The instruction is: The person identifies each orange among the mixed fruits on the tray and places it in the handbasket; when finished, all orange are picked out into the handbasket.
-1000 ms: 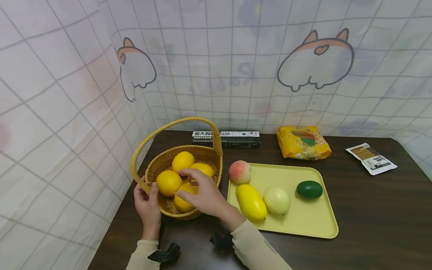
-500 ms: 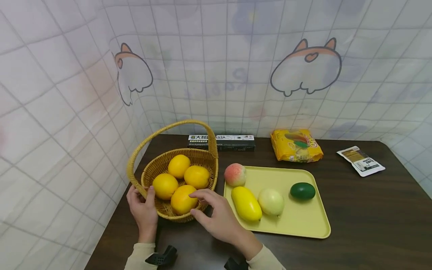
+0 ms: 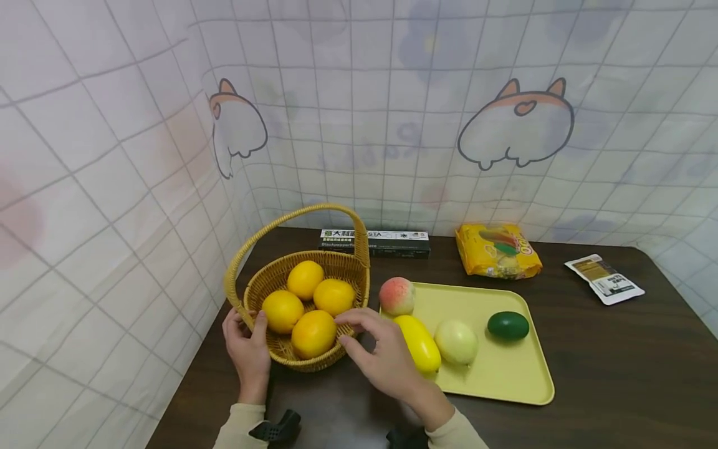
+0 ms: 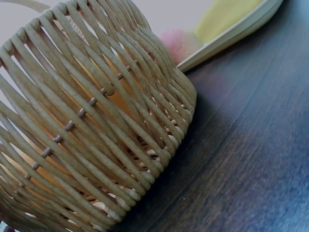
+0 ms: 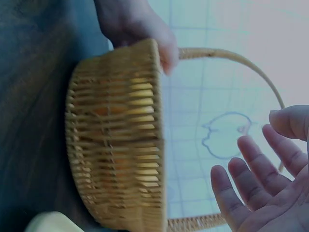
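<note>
A woven wicker basket with a tall arched handle holds several yellow-orange, lemon-like fruits. My left hand grips its left rim near the handle's base, thumb on the inner side. In the right wrist view the left hand shows behind the basket. My right hand hovers by the front right rim, fingers loosely bent and holding nothing. The right wrist view confirms the right hand has spread fingers. The basket wall fills most of the left wrist view.
Right of the basket lies a yellow tray bearing a peach, a long yellow fruit, a pale green round fruit and a dark green oval fruit. Behind are a pasta box, a yellow packet and a white pouch.
My right hand has drawn back from among the fruits in the basket, moving right and toward me past the rim. The left hand keeps its grip on the basket. The head view shifted slightly.
</note>
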A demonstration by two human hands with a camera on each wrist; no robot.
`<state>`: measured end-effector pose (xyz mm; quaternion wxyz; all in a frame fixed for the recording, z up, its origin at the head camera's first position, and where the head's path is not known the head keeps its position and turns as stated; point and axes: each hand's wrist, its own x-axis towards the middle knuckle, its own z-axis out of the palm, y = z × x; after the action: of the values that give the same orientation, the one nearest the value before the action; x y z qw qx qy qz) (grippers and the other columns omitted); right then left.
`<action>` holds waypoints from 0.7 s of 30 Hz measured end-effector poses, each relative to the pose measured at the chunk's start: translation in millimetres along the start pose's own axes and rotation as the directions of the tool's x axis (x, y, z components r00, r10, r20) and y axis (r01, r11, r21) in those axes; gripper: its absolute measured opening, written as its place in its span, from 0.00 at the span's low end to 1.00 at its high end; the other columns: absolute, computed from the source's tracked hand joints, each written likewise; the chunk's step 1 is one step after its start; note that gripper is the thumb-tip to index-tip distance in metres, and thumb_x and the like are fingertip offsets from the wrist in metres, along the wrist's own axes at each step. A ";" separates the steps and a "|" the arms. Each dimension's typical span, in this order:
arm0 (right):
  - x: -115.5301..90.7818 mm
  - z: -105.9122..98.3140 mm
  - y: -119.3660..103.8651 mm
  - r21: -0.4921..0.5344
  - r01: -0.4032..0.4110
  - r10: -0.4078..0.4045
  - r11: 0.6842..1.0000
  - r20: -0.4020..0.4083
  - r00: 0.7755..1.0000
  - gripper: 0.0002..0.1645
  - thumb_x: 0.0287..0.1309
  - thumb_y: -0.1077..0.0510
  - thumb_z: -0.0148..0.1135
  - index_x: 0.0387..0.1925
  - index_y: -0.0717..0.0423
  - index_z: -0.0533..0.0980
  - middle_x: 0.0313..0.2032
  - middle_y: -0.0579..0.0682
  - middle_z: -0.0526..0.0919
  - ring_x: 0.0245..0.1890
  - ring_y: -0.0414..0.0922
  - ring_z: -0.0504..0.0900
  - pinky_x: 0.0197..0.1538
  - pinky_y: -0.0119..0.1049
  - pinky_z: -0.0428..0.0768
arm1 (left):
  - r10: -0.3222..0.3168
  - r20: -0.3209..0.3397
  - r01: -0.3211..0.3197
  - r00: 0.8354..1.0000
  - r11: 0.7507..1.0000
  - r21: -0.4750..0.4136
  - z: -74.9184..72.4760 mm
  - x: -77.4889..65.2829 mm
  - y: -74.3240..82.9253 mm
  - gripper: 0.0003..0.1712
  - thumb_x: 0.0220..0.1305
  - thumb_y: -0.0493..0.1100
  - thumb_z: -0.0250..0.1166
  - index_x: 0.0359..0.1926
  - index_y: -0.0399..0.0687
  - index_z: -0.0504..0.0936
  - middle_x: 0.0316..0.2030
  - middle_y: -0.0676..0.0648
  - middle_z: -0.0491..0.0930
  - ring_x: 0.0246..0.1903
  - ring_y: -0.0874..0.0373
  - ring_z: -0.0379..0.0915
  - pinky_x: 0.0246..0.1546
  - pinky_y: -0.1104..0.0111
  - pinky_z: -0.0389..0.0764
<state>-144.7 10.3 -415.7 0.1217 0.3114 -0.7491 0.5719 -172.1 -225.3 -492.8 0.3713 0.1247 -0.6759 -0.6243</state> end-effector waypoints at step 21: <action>6.4 -106.0 42.1 -0.363 -0.015 -0.014 0.932 -0.075 0.997 0.14 0.60 0.63 0.66 0.47 0.49 0.81 0.49 0.42 0.83 0.46 0.41 0.80 0.48 0.40 0.79 | 0.776 -0.205 -0.782 0.596 0.619 0.067 12.6 -10.3 104.6 0.23 0.61 0.49 0.62 0.33 0.27 0.74 0.38 0.32 0.70 0.44 0.38 0.66 0.56 0.58 0.67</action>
<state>-193.7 113.4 -411.6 0.2056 0.2611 -0.8367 0.4353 -142.4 -189.5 -397.7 0.6785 -0.1219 -0.6088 -0.3926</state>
